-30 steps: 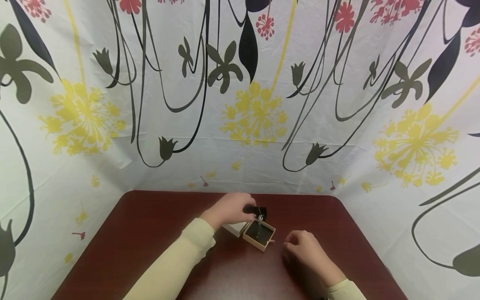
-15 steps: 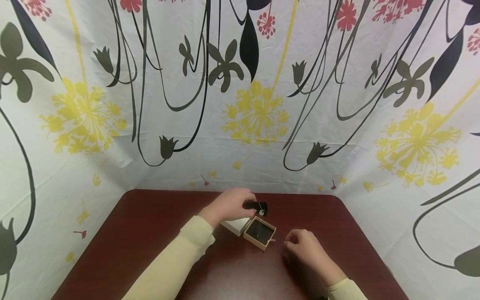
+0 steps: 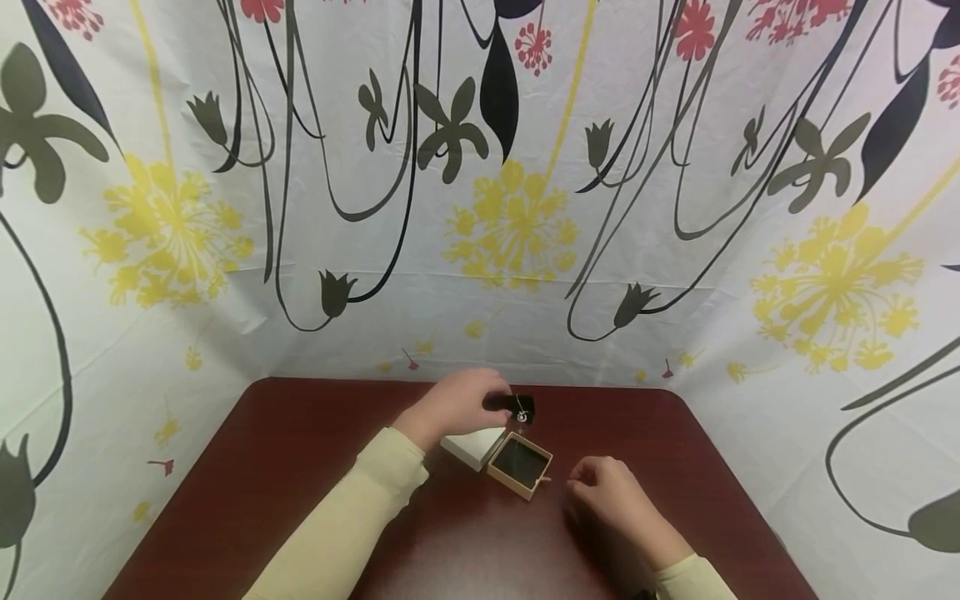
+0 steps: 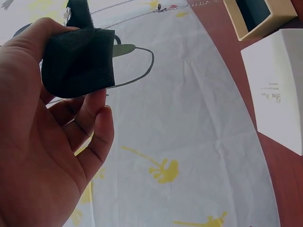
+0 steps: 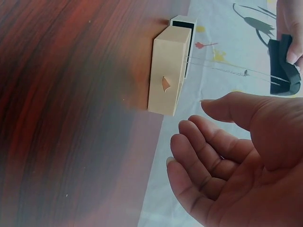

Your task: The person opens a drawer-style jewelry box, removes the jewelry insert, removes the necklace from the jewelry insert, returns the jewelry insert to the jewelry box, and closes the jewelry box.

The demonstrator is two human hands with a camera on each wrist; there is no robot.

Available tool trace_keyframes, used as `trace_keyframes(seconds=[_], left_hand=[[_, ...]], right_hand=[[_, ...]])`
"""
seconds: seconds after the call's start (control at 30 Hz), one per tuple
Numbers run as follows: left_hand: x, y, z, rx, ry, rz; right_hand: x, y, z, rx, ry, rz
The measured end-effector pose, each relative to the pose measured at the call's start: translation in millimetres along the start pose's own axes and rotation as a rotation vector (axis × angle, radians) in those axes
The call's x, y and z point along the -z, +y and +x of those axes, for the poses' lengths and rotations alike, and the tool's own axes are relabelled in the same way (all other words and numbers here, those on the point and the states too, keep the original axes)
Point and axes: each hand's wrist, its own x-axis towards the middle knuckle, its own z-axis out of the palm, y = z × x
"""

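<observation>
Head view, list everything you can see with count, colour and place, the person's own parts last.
Dark red wooden table: one, at the bottom centre.
Open tan cardboard box with black lining: one, at mid-table.
White box sleeve: one, touching the box's left side.
Black foam pad with a silver pendant necklace: one, held above the box.
Floral white cloth backdrop: one, on three sides of the table.
Left hand: pinches the pad.
Right hand: loosely curled, holds nothing, right of the box.
</observation>
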Motion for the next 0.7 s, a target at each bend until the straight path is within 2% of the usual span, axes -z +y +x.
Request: trace_keyframes(seconds=[0.33, 0.7], left_hand=[[13.2, 3.3, -5.5, 0.034, 0.001, -0.014], [20.7, 2.0, -9.5, 0.023, 0.025, -0.025]], right_hand=[[1, -3, -1, -0.005, -0.015, 0.012], [1, -5, 0, 0.011, 0.001, 0.008]])
